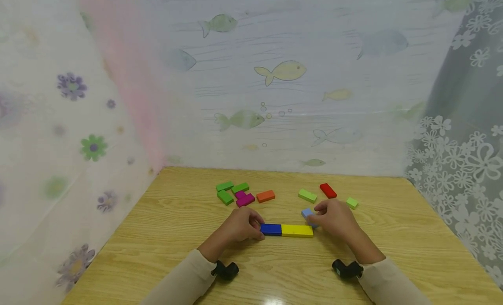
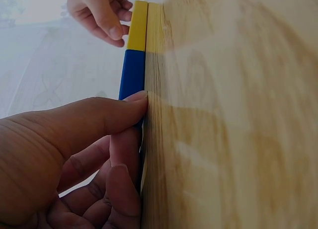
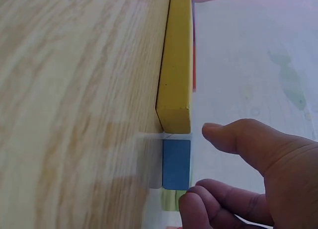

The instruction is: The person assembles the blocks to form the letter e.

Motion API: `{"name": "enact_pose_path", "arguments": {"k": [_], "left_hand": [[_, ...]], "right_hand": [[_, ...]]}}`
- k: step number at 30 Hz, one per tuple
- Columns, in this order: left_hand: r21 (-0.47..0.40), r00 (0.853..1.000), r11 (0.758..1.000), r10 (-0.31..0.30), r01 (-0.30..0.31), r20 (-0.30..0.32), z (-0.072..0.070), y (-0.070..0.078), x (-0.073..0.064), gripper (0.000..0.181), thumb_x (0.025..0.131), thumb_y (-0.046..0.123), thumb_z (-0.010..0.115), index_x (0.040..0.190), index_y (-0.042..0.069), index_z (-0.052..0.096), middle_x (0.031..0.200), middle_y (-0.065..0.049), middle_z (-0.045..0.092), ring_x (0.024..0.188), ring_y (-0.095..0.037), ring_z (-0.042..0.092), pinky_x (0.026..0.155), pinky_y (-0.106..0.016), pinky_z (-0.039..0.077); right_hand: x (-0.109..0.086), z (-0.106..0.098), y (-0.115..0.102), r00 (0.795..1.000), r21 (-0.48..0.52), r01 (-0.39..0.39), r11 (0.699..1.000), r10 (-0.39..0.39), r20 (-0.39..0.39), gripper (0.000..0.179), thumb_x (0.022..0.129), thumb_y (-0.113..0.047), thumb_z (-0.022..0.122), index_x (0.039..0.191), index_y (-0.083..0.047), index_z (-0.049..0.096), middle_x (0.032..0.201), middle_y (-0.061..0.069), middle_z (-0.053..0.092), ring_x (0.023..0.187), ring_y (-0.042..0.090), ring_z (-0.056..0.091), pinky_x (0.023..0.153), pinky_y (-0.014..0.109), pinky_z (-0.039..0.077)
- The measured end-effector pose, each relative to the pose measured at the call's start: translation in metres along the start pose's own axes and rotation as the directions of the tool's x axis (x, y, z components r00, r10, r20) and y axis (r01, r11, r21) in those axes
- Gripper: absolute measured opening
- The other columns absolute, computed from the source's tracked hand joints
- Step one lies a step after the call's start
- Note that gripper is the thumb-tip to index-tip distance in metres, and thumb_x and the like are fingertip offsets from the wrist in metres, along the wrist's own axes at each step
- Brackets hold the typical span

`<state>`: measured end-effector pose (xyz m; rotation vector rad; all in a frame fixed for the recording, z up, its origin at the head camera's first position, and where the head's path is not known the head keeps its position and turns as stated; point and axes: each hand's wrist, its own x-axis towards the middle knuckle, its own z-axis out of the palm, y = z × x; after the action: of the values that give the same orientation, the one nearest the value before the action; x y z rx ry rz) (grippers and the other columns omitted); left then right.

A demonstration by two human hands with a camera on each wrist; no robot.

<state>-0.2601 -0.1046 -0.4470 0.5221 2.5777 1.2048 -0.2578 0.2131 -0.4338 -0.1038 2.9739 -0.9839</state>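
A dark blue block (image 1: 271,229) lies end to end with a longer yellow block (image 1: 297,230) in one straight row on the table. My left hand (image 1: 242,224) pinches the blue block's left end between thumb and fingers, as the left wrist view also shows. Just behind the yellow block's right end lies a light blue block (image 1: 308,213), partly hidden by my right hand (image 1: 334,217). In the right wrist view, the right thumb (image 3: 238,139) and fingers are spread apart beside the light blue block (image 3: 176,164); whether a fingertip touches it, I cannot tell.
Farther back on the left lie several green blocks (image 1: 225,197), magenta pieces (image 1: 245,200) and an orange block (image 1: 266,196). On the right are a light green block (image 1: 307,195), a red block (image 1: 328,190) and a small lime block (image 1: 352,203). A fish-print curtain (image 1: 283,121) borders the wooden table (image 1: 157,235).
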Motion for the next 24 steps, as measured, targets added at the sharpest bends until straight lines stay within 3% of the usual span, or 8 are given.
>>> {"name": "enact_pose_path", "arguments": {"k": [9, 24], "left_hand": [[-0.018, 1.000, 1.000, -0.010, 0.011, 0.007, -0.001, 0.003, -0.003, 0.030, 0.077, 0.016, 0.092, 0.103, 0.012, 0.078, 0.080, 0.001, 0.070, 0.075, -0.016, 0.063, 0.066, -0.030, 0.053], [-0.025, 1.000, 1.000, -0.018, 0.019, 0.005, 0.001, 0.001, -0.002, 0.029, 0.077, 0.017, 0.093, 0.102, 0.013, 0.078, 0.079, 0.000, 0.070, 0.074, -0.018, 0.063, 0.065, -0.031, 0.053]], "right_hand": [[0.004, -0.009, -0.004, 0.999, 0.013, 0.019, 1.000, -0.018, -0.038, 0.045, 0.084, -0.037, 0.084, 0.116, -0.006, 0.076, 0.099, 0.005, 0.074, 0.087, 0.021, 0.065, 0.072, 0.033, 0.054], [0.039, -0.015, 0.008, 0.994, -0.070, 0.097, 0.993, -0.100, -0.034, 0.044, 0.090, -0.030, 0.080, 0.124, -0.004, 0.073, 0.108, 0.011, 0.075, 0.096, 0.029, 0.068, 0.082, 0.046, 0.056]]}}
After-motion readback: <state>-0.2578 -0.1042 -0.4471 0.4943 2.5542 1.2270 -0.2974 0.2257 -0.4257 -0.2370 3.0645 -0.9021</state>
